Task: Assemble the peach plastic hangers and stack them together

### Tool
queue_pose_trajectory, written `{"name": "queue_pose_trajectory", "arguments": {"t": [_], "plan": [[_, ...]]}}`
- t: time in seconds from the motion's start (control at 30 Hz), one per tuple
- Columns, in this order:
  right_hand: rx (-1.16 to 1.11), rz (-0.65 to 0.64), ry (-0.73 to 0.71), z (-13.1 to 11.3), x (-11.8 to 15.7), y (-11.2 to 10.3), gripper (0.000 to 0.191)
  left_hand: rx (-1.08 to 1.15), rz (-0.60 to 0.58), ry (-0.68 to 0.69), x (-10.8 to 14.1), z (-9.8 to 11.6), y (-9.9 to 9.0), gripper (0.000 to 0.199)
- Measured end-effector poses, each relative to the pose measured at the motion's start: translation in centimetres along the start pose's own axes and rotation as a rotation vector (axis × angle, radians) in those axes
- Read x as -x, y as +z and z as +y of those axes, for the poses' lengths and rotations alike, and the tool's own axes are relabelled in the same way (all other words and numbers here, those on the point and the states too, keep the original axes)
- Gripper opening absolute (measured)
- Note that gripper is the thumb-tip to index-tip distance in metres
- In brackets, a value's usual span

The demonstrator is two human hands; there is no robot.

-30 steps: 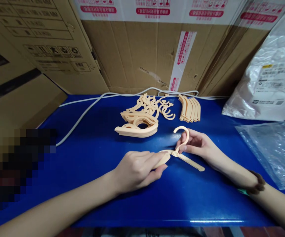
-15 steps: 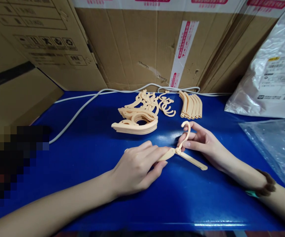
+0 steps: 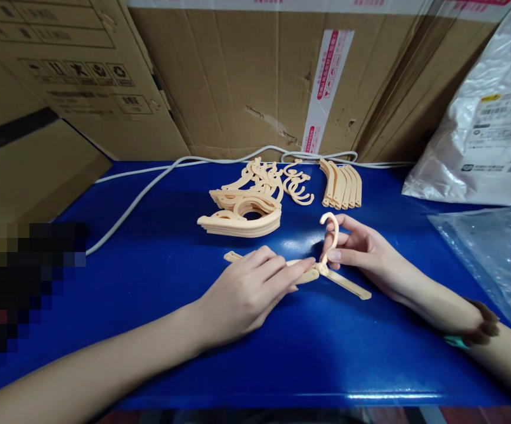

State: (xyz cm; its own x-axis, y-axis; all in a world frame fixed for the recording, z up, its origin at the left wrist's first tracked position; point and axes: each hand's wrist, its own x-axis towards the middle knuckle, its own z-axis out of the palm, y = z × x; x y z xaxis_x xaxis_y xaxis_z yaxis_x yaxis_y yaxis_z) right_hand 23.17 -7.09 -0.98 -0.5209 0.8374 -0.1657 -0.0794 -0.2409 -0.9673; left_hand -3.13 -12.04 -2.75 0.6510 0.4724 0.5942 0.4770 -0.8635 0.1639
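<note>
Fingers and thumb of my right hand (image 3: 367,250) pinch the stem of a cream hanger hook (image 3: 335,229), its curved end pointing up. From the hook's base a slim hanger arm (image 3: 349,286) slopes down to the right. My left hand (image 3: 255,288) is closed, palm down, over a loose cream hanger arm piece (image 3: 307,274); its rounded end lies close to the hook's joint, and whether they touch I cannot tell. Another straight cream end (image 3: 232,257) sticks out beyond the left knuckles. The left fingers hide the stretch between.
Stacked folded hangers (image 3: 240,224), a heap of hanger parts (image 3: 259,176), loose hooks (image 3: 298,188) and a row of arm pieces (image 3: 342,185) lie behind my hands on the blue table (image 3: 171,365). Cardboard boxes (image 3: 237,76), a white cable (image 3: 127,221) and plastic bags (image 3: 480,135) surround them.
My left hand has shifted its fingers forward along the arm piece, toward the hook's joint. A straight cream end now shows left of that hand. My right hand still grips the hook.
</note>
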Motion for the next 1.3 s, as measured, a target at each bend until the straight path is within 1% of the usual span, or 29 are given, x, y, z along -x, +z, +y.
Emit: {"name": "queue_pose_trajectory", "arguments": {"t": [0.1,0.2,0.27,0.47,0.57,0.77,0.93,1.03,1.2,1.3], "plan": [[0.01,-0.026,0.014,-0.1,0.0,-0.1,0.051,-0.002,-0.031,-0.002,0.2,0.1,0.1,0.035],[0.025,-0.082,0.025,-0.2,0.2,0.0,0.052,-0.007,-0.036,0.012,0.3,0.2,0.2,0.034],[0.041,-0.097,0.019,-0.3,0.3,0.1,0.053,-0.027,-0.035,0.023,0.4,0.2,0.3,0.034],[0.129,-0.034,-0.044,-0.5,0.7,0.3,0.061,-0.121,-0.038,0.04,0.4,0.2,0.0,0.033],[0.178,-0.019,-0.073,-0.7,0.9,0.3,0.06,-0.153,-0.043,0.041,0.3,0.3,0.0,0.033],[0.33,0.077,-0.115,-1.0,1.3,0.7,0.065,-0.198,-0.054,0.022,0.5,0.4,0.3,0.031],[0.432,0.139,-0.17,-0.9,1.7,1.2,0.057,-0.251,-0.061,0.032,0.6,0.3,0.4,0.031],[0.463,0.151,-0.196,-0.9,1.8,1.6,0.051,-0.289,-0.051,0.043,0.5,0.3,0.4,0.032],[0.506,0.17,-0.188,-0.8,1.7,1.8,0.049,-0.33,-0.081,0.042,0.3,0.5,0.4,0.031],[0.493,0.149,-0.16,-0.7,1.6,1.7,0.052,-0.344,-0.085,0.046,0.3,0.6,0.4,0.031]]}}
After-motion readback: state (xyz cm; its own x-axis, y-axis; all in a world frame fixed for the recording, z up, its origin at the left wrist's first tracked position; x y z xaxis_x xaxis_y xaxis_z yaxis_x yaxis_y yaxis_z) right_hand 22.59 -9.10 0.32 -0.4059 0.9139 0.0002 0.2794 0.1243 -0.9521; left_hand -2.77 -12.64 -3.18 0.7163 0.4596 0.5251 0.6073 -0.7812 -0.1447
